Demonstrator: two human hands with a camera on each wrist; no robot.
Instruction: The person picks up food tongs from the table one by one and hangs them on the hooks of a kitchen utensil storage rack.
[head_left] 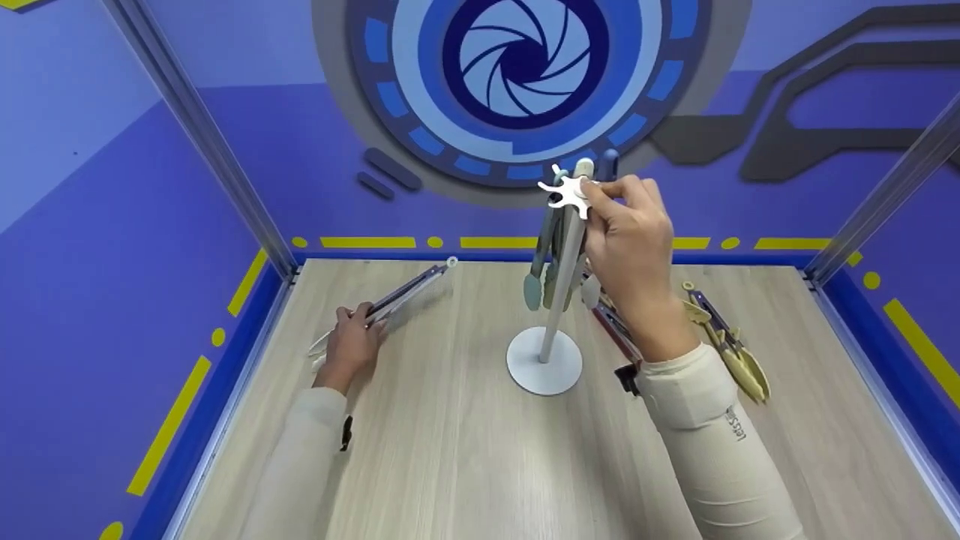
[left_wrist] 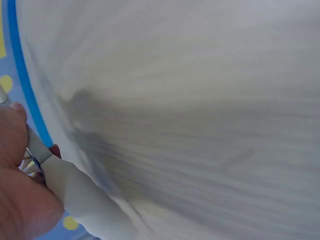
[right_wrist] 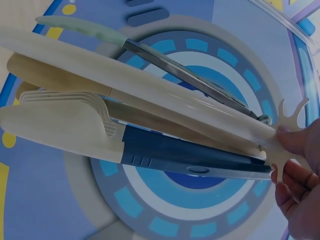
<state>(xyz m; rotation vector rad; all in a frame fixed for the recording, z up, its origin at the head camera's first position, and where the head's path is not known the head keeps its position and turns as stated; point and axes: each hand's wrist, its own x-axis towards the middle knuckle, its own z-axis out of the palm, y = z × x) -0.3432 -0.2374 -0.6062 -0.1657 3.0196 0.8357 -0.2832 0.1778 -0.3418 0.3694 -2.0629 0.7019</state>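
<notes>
Tongs point(head_left: 405, 289) in left fingers point(head_left: 362, 313), near table edge point(head_left: 256, 375), well apart from stand point(head_left: 562, 285)

from the head we look forward and down across the table point(head_left: 450, 450) to the wall point(head_left: 262, 150). on the left wrist we sit close by the left hand point(left_wrist: 25, 195), at our left edge, facing mostly table. on the right wrist we face the wall from very near the stand point(right_wrist: 200, 105), turned sideways in view. head and right wrist share the stand, right hand point(head_left: 634, 240) and emblem point(head_left: 525, 56); head and left wrist, the left hand.
</notes>
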